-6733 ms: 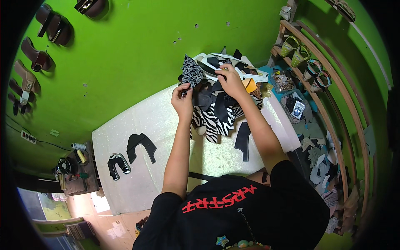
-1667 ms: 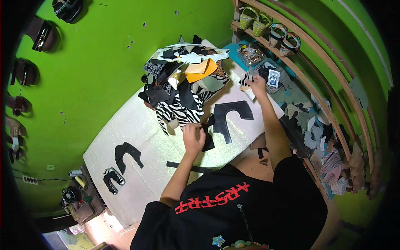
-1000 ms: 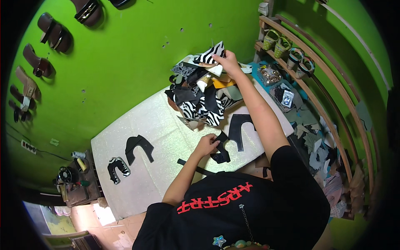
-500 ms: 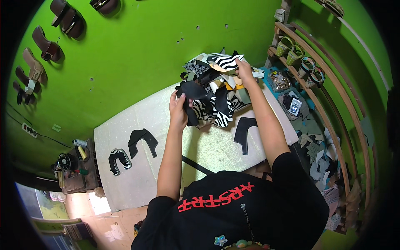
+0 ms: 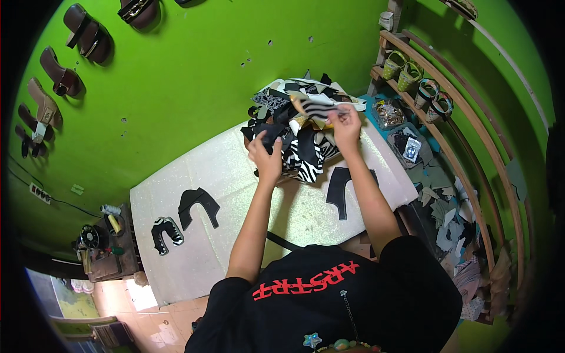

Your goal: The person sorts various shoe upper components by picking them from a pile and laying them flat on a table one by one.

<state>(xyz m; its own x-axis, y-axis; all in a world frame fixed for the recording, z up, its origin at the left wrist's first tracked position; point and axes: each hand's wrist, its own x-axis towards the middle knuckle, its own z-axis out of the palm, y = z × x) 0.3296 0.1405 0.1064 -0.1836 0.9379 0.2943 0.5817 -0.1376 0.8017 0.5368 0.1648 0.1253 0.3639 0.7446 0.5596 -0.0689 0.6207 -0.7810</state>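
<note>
A heap of material scraps (image 5: 308, 154), in black, white, zebra stripe and some yellow, is piled at the far side of the pale glittery table (image 5: 200, 259). My right hand (image 5: 347, 128) pinches a zebra-striped scrap (image 5: 319, 108) above the heap's right side; the scrap is blurred by motion. At the heap's left edge, my left hand (image 5: 266, 160) has its thumb and fingers around a black scrap (image 5: 268, 133). Beside my right forearm lies a black curved cut piece (image 5: 338, 191). Another black U-shaped piece (image 5: 199, 203) and a smaller black and zebra one (image 5: 166, 235) lie to the left.
Right of the table, a wooden rack (image 5: 450, 112) holds small shoes (image 5: 410, 75). Bins of oddments (image 5: 388, 113) and loose scraps (image 5: 447, 217) lie below it. Sandals (image 5: 88, 38) hang on the green wall. A small tool-laden bench (image 5: 112, 262) stands at the left.
My right hand has drawn the zebra scrap down, nearer to me. My left hand has shifted slightly right and lower, the black scrap now lying lower against the heap. The view has tilted slightly.
</note>
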